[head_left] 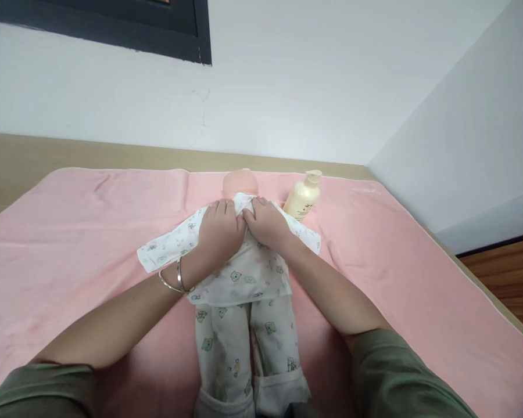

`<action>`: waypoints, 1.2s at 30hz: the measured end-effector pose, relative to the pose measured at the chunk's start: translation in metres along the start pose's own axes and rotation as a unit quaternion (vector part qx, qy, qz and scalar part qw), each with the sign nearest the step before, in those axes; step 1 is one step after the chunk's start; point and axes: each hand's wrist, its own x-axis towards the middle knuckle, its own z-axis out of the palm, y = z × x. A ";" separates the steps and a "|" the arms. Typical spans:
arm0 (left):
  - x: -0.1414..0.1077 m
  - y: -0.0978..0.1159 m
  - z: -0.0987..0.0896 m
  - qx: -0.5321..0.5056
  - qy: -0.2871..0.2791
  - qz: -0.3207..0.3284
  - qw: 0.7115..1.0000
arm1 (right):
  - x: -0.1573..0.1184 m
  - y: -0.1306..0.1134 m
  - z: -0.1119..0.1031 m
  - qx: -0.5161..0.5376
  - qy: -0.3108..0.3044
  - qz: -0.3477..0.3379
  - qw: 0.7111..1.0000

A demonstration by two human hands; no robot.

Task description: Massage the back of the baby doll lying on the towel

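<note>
A baby doll [240, 182] lies on its back on a pink blanket [126, 203], its head toward the wall. It is dressed in a white printed top [244, 278] and matching trousers [224, 342] with small green animal figures. My left hand [221, 229] is closed on the top near the doll's neck. Beside it my right hand [268, 223] also grips the top, the two thumbs almost touching. Both sleeves of the top spread out to the sides. The hands and cloth hide the doll's lower face and neck.
A cream pump bottle [304, 196] leans at the right of the doll's head. Behind the blanket runs a wooden surface edge [91, 152] against the white wall [287, 87]. A dark frame [157, 35] is on the wall at upper left. Brown wood [509, 278] shows at the right.
</note>
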 end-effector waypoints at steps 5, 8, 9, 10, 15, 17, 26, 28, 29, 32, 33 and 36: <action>-0.006 0.008 -0.001 0.081 -0.008 0.015 0.997 | 0.006 0.003 -0.005 -0.022 -0.020 0.005 1.000; -0.002 0.006 -0.002 0.051 -0.018 -0.017 0.998 | 0.002 -0.001 -0.004 -0.033 -0.020 -0.006 0.999; -0.001 0.005 -0.001 0.037 -0.018 -0.029 0.999 | 0.000 -0.002 -0.004 -0.034 -0.020 -0.011 0.999; 0.000 0.004 -0.001 0.023 -0.016 -0.037 0.999 | -0.002 -0.004 -0.004 -0.035 -0.019 -0.016 0.999; 0.000 0.000 0.001 -0.018 -0.018 -0.051 0.998 | -0.012 -0.011 -0.005 -0.059 -0.005 -0.078 0.995; -0.001 -0.001 0.002 -0.024 -0.019 -0.052 0.998 | -0.013 -0.011 -0.004 -0.053 0.002 -0.085 0.995; -0.001 -0.004 0.005 -0.025 -0.013 -0.060 0.998 | -0.012 -0.011 0.011 0.045 0.053 0.016 0.997; -0.001 -0.002 0.003 -0.022 -0.014 -0.057 0.998 | -0.012 -0.010 0.011 0.054 0.050 0.020 0.997; -0.003 -0.001 0.002 -0.017 -0.014 -0.054 0.998 | -0.011 -0.009 0.011 0.060 0.047 0.021 0.997; -0.009 0.003 0.000 0.013 -0.004 -0.034 0.999 | -0.005 -0.003 0.012 0.078 0.030 0.026 0.996; -0.011 0.005 0.000 0.025 0.004 -0.025 0.999 | -0.002 -0.001 0.011 0.082 0.023 0.031 0.996; -0.014 0.007 0.001 0.037 0.023 -0.010 0.999 | 0.003 0.003 0.009 0.067 0.002 0.040 0.997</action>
